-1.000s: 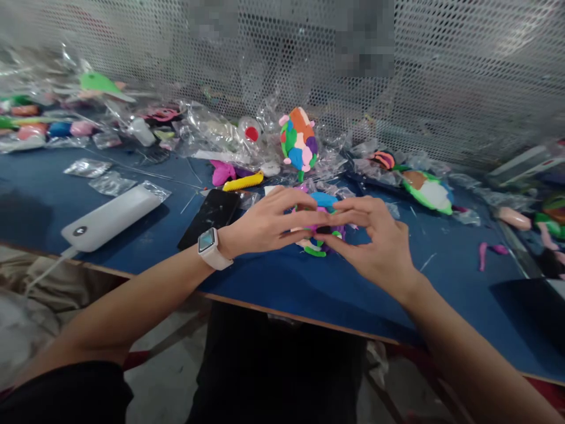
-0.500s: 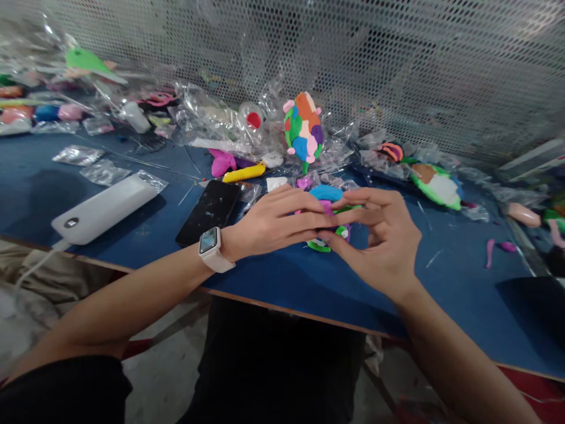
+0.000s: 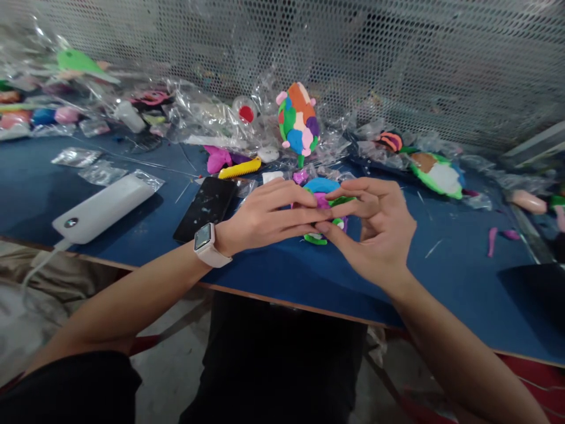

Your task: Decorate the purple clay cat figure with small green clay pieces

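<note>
My left hand [image 3: 276, 215] reaches across a many-coloured clay piece [image 3: 321, 186], its fingers stretched out nearly flat and its thumb hidden. From the other side, my right hand [image 3: 375, 221] is closed in a pinch, thumb and fingers meeting at the left fingertips. Anything between them is hidden or too small to make out. The clay piece lies on the blue table [image 3: 273, 282] under both hands. Blue, magenta, green and white parts of it show around the fingers. A pale watch [image 3: 210, 244] is on my left wrist.
Left of my hands are a black phone [image 3: 206, 206] and a white power bank [image 3: 108, 206] with a cable. Behind stand a patchwork clay model [image 3: 300, 121], a yellow cutter [image 3: 241, 168] and plastic wrappers [image 3: 198, 109]. Another clay piece [image 3: 441, 176] lies right, before a perforated metal panel [image 3: 397, 65].
The view has shifted slightly, so most things sit a little further left and higher. Both hands keep nearly the same pose over the clay piece.
</note>
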The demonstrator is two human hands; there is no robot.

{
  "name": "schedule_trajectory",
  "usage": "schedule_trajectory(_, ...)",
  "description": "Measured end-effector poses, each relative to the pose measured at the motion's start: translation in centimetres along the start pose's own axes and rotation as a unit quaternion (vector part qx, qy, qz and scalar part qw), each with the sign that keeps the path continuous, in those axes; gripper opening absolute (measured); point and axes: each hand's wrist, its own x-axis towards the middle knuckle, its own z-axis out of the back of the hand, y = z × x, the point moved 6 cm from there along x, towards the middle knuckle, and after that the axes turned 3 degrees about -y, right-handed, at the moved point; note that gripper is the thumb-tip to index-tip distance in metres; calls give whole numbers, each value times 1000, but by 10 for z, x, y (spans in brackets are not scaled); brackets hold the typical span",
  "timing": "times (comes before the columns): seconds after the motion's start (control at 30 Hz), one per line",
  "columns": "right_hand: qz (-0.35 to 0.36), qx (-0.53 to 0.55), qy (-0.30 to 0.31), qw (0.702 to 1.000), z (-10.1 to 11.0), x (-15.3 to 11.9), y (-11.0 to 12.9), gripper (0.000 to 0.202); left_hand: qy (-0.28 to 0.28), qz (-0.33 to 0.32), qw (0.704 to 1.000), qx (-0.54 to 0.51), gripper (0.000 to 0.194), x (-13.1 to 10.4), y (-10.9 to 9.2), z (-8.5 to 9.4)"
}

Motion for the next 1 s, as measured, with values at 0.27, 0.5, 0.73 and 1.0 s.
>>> schedule_trajectory(0.27,-5,-7,11,1000,-4,-4,-4,52,14,20,999,23,21,-1,2,0)
schedule_trajectory(0.5,49,-4,23,999,0,2,8,32,4,-14,1000,-27,10,4,-3,1)
schedule_trajectory(0.73,35,-43,11,998,2,2,9,26,-27,-20,999,-30,14,4,-3,7)
schedule_trajectory(1.0,35,-28,0,999,1,2,8,30,-33,-28,999,-25,13,2,-2,7)
